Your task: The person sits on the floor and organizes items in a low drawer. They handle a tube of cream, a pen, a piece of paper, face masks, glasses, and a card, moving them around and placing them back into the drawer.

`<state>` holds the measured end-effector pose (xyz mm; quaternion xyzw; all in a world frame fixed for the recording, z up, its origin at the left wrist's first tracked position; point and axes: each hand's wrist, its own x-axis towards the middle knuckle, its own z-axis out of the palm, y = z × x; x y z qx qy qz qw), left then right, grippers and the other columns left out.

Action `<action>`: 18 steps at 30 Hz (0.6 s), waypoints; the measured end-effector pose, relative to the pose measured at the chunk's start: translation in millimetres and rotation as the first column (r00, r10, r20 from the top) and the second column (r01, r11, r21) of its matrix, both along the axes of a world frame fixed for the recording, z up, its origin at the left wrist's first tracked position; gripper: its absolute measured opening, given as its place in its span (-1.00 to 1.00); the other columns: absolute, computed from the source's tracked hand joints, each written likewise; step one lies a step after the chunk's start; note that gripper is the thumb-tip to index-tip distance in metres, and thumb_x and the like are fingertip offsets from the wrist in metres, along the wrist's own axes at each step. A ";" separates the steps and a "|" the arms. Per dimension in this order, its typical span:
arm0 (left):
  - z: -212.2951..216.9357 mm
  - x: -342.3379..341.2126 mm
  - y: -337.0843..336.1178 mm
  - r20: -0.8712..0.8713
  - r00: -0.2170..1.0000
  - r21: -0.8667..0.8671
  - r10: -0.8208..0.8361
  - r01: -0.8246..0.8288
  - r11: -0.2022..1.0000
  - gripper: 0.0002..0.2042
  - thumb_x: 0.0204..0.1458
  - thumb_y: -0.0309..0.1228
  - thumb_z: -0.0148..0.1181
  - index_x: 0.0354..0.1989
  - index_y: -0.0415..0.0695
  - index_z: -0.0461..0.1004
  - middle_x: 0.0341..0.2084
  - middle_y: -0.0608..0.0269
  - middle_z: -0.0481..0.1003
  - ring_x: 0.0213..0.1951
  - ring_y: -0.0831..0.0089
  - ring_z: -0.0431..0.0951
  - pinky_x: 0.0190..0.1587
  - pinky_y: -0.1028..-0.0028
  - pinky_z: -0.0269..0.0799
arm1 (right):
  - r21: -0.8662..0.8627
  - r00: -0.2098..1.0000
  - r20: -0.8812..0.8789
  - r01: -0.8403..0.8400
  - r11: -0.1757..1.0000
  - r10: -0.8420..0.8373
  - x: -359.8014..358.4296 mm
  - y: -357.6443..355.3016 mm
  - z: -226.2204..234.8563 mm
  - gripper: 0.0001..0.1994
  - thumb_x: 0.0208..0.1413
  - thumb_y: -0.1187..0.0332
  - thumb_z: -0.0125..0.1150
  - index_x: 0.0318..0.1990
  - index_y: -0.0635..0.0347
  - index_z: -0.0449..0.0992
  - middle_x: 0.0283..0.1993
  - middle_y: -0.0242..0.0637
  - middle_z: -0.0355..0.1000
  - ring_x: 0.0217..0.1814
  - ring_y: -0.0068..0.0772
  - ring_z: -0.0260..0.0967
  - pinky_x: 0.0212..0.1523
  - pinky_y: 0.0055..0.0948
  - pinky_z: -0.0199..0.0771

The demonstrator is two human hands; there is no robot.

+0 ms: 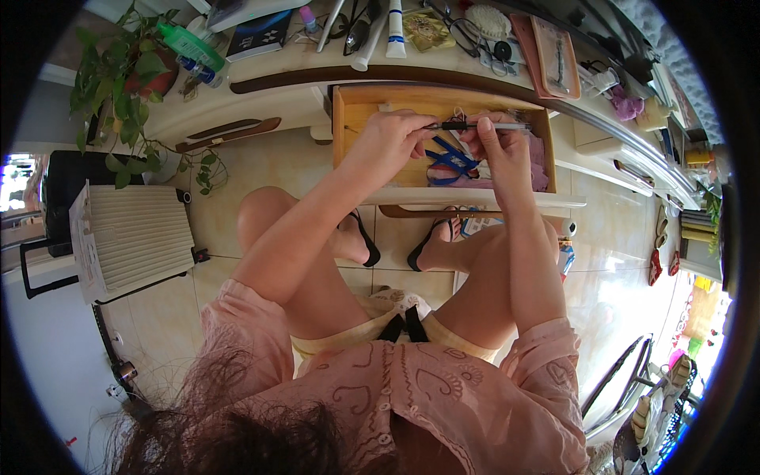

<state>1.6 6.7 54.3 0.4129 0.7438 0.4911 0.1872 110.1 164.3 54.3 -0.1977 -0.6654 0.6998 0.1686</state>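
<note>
A pen (454,125) with a black grip and a clear barrel lies level across both hands, above an open wooden drawer (354,104). My left hand (389,142) pinches its left, dark end between closed fingers. My right hand (507,155) grips the barrel farther right, thumb on top and fingers curled beneath. Below the hands, the drawer holds a blue ribbon or strap (453,158) and pinkish cloth (539,164). Other small things in the drawer are partly hidden by my right hand.
The cabinet top (305,65) beyond the drawer carries a white tube (396,32), a hairbrush (488,22), a pink tray (556,59) and a green bottle (191,45). A potted plant (150,71) trails at left, above a cream suitcase (136,237). My knees flank the drawer front.
</note>
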 end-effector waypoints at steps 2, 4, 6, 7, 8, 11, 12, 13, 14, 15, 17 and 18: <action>-2.4 -0.2 -1.0 -0.052 0.999 0.020 0.016 -0.015 1.000 -0.80 -0.01 -0.60 -0.01 -0.20 -0.32 0.43 -0.51 0.11 0.48 -0.53 0.46 0.53 -0.46 0.53 0.43 | -0.011 1.000 -0.014 0.010 1.000 -0.010 -4.0 -1.8 -2.6 -0.73 0.12 0.21 0.05 -0.31 0.28 0.44 -0.47 -0.36 0.44 -0.52 -0.67 0.22 -0.45 -0.67 0.23; -2.9 2.5 -2.7 -0.096 0.995 -0.003 0.015 -0.015 1.000 -0.78 -0.04 -0.62 -0.03 -0.19 -0.31 0.43 -0.50 0.10 0.48 -0.53 0.43 0.53 -0.44 0.52 0.44 | 0.076 0.998 0.056 0.033 0.997 -0.037 -2.2 0.6 -12.4 -0.72 0.11 0.20 0.05 -0.33 0.29 0.45 -0.49 -0.35 0.44 -0.52 -0.65 0.23 -0.46 -0.64 0.23; -7.1 2.5 -7.2 -0.114 0.993 0.015 0.020 -0.018 1.000 -0.73 -0.11 -0.66 -0.03 -0.18 -0.29 0.43 -0.48 0.07 0.49 -0.52 0.39 0.54 -0.41 0.48 0.45 | 0.098 0.996 0.054 0.068 0.993 -0.073 -6.9 -7.3 -6.6 -0.70 0.10 0.18 0.06 -0.34 0.30 0.47 -0.53 -0.35 0.41 -0.54 -0.62 0.24 -0.49 -0.59 0.23; -8.7 3.5 -4.8 -0.121 0.992 0.043 0.029 -0.024 0.999 -0.73 -0.13 -0.66 -0.02 -0.20 -0.28 0.44 -0.47 0.07 0.49 -0.50 0.39 0.55 -0.41 0.47 0.45 | 0.159 0.994 0.067 0.070 0.985 -0.081 -7.0 -5.4 -7.7 -0.71 0.10 0.19 0.05 -0.35 0.28 0.47 -0.57 -0.39 0.38 -0.54 -0.64 0.24 -0.52 -0.60 0.22; -8.1 4.5 -4.6 -0.111 0.993 0.096 0.036 -0.025 0.995 -0.71 -0.18 -0.68 0.00 -0.21 -0.29 0.43 -0.48 0.08 0.49 -0.50 0.39 0.55 -0.42 0.48 0.45 | 0.140 0.989 0.078 0.111 0.984 -0.123 -7.3 -4.1 -9.9 -0.72 0.11 0.19 0.04 -0.34 0.27 0.47 -0.58 -0.43 0.34 -0.53 -0.66 0.22 -0.50 -0.63 0.22; -6.7 5.4 -2.1 -0.221 0.973 0.138 0.073 -0.043 0.990 -0.76 -0.22 -0.70 0.01 -0.29 -0.31 0.43 -0.59 0.07 0.45 -0.57 0.33 0.50 -0.49 0.45 0.42 | 0.059 0.995 0.058 0.078 0.995 -0.081 -6.5 -8.2 -1.1 -0.72 0.14 0.20 0.02 -0.31 0.28 0.44 -0.51 -0.39 0.37 -0.50 -0.67 0.22 -0.46 -0.67 0.23; -5.1 5.9 -4.7 -0.196 0.976 0.168 0.095 -0.062 0.984 -0.77 -0.22 -0.70 0.01 -0.32 -0.31 0.43 -0.60 0.06 0.44 -0.57 0.32 0.49 -0.50 0.44 0.41 | 0.035 0.993 0.082 0.081 0.996 -0.084 -8.3 -10.2 -2.3 -0.72 0.14 0.20 0.02 -0.32 0.29 0.43 -0.51 -0.40 0.36 -0.51 -0.66 0.20 -0.46 -0.67 0.22; -2.8 4.1 -10.9 -0.190 0.976 0.153 0.107 -0.078 0.985 -0.79 -0.21 -0.69 0.02 -0.33 -0.31 0.43 -0.60 0.06 0.44 -0.57 0.32 0.49 -0.50 0.44 0.41 | 0.020 0.994 0.078 0.072 0.997 -0.074 -12.7 -16.9 -0.9 -0.72 0.14 0.20 0.03 -0.33 0.29 0.43 -0.52 -0.40 0.35 -0.52 -0.66 0.19 -0.47 -0.66 0.21; -1.9 5.3 -13.2 -0.174 0.978 0.145 0.111 -0.086 0.986 -0.80 -0.20 -0.68 0.02 -0.34 -0.32 0.43 -0.61 0.05 0.44 -0.57 0.32 0.49 -0.50 0.44 0.41 | 0.012 0.994 0.083 0.072 0.997 -0.073 -13.5 -20.2 1.2 -0.72 0.13 0.19 0.04 -0.34 0.29 0.44 -0.52 -0.41 0.35 -0.52 -0.67 0.18 -0.48 -0.66 0.19; -1.0 5.4 -15.5 -0.158 0.981 0.136 0.114 -0.093 0.986 -0.82 -0.20 -0.68 0.02 -0.35 -0.32 0.43 -0.61 0.04 0.43 -0.57 0.31 0.49 -0.50 0.44 0.41 | 0.014 0.995 0.092 0.047 0.999 -0.048 -14.9 -21.6 1.5 -0.71 0.13 0.19 0.04 -0.34 0.29 0.43 -0.52 -0.41 0.35 -0.52 -0.67 0.17 -0.48 -0.66 0.18; -2.1 2.3 -21.5 -0.183 0.977 0.101 0.108 -0.091 0.991 -0.85 -0.15 -0.65 0.02 -0.36 -0.32 0.43 -0.61 0.04 0.44 -0.58 0.30 0.49 -0.51 0.44 0.41 | 0.017 0.994 0.109 0.005 1.000 -0.006 -18.1 -22.7 -0.7 -0.71 0.13 0.18 0.04 -0.35 0.29 0.43 -0.52 -0.41 0.34 -0.53 -0.67 0.16 -0.49 -0.67 0.16; -3.4 0.5 -24.1 -0.197 0.975 0.084 0.103 -0.088 0.993 -0.87 -0.13 -0.64 0.02 -0.37 -0.33 0.42 -0.62 0.04 0.44 -0.58 0.29 0.49 -0.51 0.44 0.40 | 0.005 0.995 0.104 0.004 1.000 -0.004 -19.8 -23.1 -3.5 -0.70 0.12 0.17 0.05 -0.36 0.28 0.43 -0.53 -0.41 0.34 -0.53 -0.67 0.16 -0.50 -0.67 0.16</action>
